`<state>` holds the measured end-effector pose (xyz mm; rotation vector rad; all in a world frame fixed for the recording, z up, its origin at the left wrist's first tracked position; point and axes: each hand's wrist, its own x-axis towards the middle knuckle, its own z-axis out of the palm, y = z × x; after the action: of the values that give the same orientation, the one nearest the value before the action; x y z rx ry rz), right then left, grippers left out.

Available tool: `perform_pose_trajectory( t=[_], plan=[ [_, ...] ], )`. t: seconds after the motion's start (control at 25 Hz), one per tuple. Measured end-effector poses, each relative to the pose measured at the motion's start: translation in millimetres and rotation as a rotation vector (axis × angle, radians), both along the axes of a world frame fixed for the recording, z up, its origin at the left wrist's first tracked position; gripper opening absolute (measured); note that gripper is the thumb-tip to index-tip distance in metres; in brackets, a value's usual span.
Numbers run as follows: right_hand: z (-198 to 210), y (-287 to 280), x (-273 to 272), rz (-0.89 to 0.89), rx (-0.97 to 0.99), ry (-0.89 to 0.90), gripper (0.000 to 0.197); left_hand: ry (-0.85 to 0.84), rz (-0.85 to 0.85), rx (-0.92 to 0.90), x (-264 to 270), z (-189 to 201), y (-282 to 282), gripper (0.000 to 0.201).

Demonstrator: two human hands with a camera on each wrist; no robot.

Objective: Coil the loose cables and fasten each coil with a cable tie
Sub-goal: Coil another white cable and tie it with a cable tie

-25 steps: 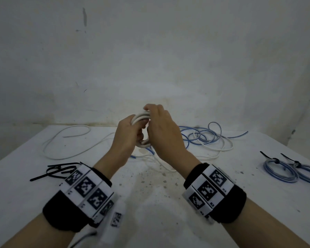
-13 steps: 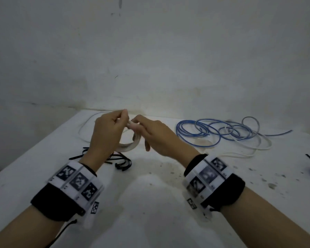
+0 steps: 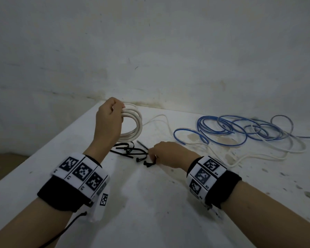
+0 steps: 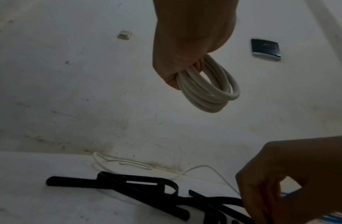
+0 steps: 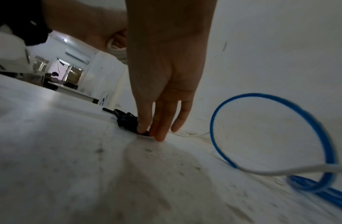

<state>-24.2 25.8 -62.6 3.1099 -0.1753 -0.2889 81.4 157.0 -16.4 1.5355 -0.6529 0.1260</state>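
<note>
1. The left hand [image 3: 109, 122] has its fingers [image 4: 173, 80] curled round one side of the white cable coil [image 3: 132, 122], holding it upright above the table [image 3: 150, 212], well off the surface.
2. The right hand [image 3: 168, 154] is down at the table with its fingers [image 5: 158, 130] reaching into the pile of black cable ties [image 3: 131, 152]. The thumb and first fingertips touch the near end of a tie; whether they have already pinched it closed I cannot tell, as the tips hide the contact.
3. What has changed: half a second ago both hands were together on the coil, the right one still shaping the loops. Now the right hand has let go and dropped to the ties, while the left holds the coil alone.
4. My reading is that winding this cable is finished and the fastening step is starting: a tie must be lifted, then threaded round the bundle.
5. The coil looks compact, several smooth round turns lying close together, with no end trailing that I can see.
6. Farther out, a thin white cable [image 3: 249, 154] wanders loose across the table, and beyond it the blue cable [image 3: 236, 129] lies in wide untidy loops, not yet coiled.
</note>
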Motion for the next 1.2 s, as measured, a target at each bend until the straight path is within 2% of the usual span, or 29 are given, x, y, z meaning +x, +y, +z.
perform_pose_trajectory(
  t=[0.08, 0.2, 0.36, 0.44, 0.56, 0.72, 0.8, 0.92, 1.04, 1.12, 1.2],
  plan=[
    [0.2, -3.4, -1.8, 0.01, 0.009, -0.047, 0.015, -0.005, -0.008, -0.005, -1.1, -0.8, -3.3, 0.031],
    [5.1, -8.3, -9.5, 0.054, 0.165, -0.125, 0.011, -0.048, 0.006, 0.022, -0.6, -4.3, -9.9, 0.029],
    [25.2, -13.6, -31.2, 0.214, 0.369, -0.473, 0.014, -0.099, 0.044, 0.07, -2.4, -10.8, -20.4, 0.03],
    [34.4, -13.5, -49.1, 0.339, 0.255, -0.607, 0.018, -0.105, 0.016, 0.075, -9.1, -10.4, -30.6, 0.031],
    [36.2, -16.7, -66.6, 0.435, -0.176, -0.767, 0.025, -0.157, -0.065, 0.101, -27.4, -7.8, -56.4, 0.034],
    [23.2, -41.2, -86.0, 0.211, -0.441, -0.792, 0.016, -0.229, -0.154, 0.182, -60.6, -6.2, -98.3, 0.027],
    [19.8, -53.2, -99.6, 0.118, -0.525, -0.819, 0.033, -0.28, -0.189, 0.198, -75.3, -6.2, -114.4, 0.026],
    [30.8, -64.4, -119.1, 0.027, -0.565, -0.845, 0.023, -0.328, -0.269, 0.203, -98.3, -9.1, -133.9, 0.022],
    [37.5, -69.3, -136.7, -0.047, -0.628, -0.887, 0.019, -0.261, -0.32, 0.218, -118.6, -15.2, -151.0, 0.012],
    [36.0, -71.0, -144.1, -0.065, -0.705, -0.92, 0.016, -0.241, -0.344, 0.245, -125.1, -17.3, -159.9, 0.015],
    [37.1, -71.3, -146.6, -0.069, -0.754, -0.961, 0.023, -0.349, -0.356, 0.384, -125.2, -19.1, -166.9, 0.032]
  ],
)
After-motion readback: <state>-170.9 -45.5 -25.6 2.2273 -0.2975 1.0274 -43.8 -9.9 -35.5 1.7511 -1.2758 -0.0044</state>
